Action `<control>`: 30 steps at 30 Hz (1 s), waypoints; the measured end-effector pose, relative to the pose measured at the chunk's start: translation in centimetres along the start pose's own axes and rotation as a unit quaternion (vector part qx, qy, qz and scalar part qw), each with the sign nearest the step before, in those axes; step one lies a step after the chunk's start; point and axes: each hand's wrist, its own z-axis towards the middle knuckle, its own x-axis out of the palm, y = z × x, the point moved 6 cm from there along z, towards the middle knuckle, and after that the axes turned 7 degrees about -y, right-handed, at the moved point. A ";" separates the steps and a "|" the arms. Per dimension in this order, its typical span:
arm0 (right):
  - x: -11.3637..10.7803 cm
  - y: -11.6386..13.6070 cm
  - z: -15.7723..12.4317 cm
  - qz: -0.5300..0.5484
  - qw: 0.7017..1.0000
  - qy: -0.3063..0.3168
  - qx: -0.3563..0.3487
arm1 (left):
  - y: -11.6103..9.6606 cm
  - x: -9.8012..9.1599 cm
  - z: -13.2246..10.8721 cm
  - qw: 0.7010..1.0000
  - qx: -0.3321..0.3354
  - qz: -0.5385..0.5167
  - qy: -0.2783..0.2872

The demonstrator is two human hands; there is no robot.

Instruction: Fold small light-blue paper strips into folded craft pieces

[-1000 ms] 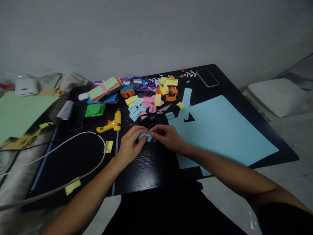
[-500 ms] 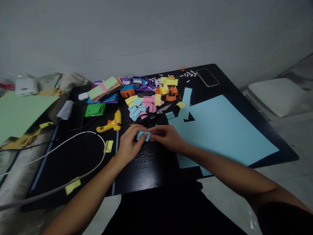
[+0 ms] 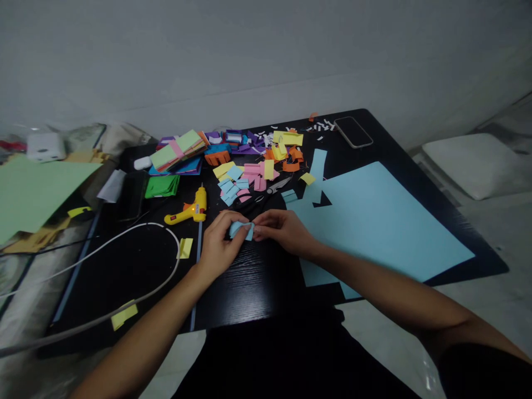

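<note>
Between my two hands is a small light-blue piece of paper (image 3: 236, 228), bent or folded. My left hand (image 3: 220, 241) pinches it between thumb and fingers. At the paper's right edge, the closed fingertips of my right hand (image 3: 282, 230) grip it; the exact contact is partly hidden. Just beyond my hands lie black-handled scissors (image 3: 272, 190) with blades pointing to the back right. Small folded blue paper pieces (image 3: 230, 191) are heaped near the scissors. A large light-blue sheet (image 3: 386, 221) with cut-outs spreads under and beyond my right forearm.
A yellow glue gun (image 3: 195, 208) stands left of my hands. A white cable (image 3: 177, 244) loops across the table's left side. Pink pieces (image 3: 255, 176), stacked coloured paper (image 3: 178, 151), a green bundle (image 3: 162, 186) and a phone (image 3: 353, 132) lie farther back. A white stool (image 3: 474, 163) is at right.
The blue piece has turned slightly between my fingers and shows a little more of its face on the left. My hands have barely shifted; the other things stay put.
</note>
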 end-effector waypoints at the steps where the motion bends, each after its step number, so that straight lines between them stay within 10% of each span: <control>1: 0.0 0.0 0.0 0.002 1.000 0.001 0.005 | 0.0 0.0 0.0 1.000 0.001 -0.001 -0.003; 30: 0.3 0.5 -0.5 0.005 0.999 -0.033 -0.011 | -0.4 0.1 -0.2 1.000 0.000 0.013 -0.020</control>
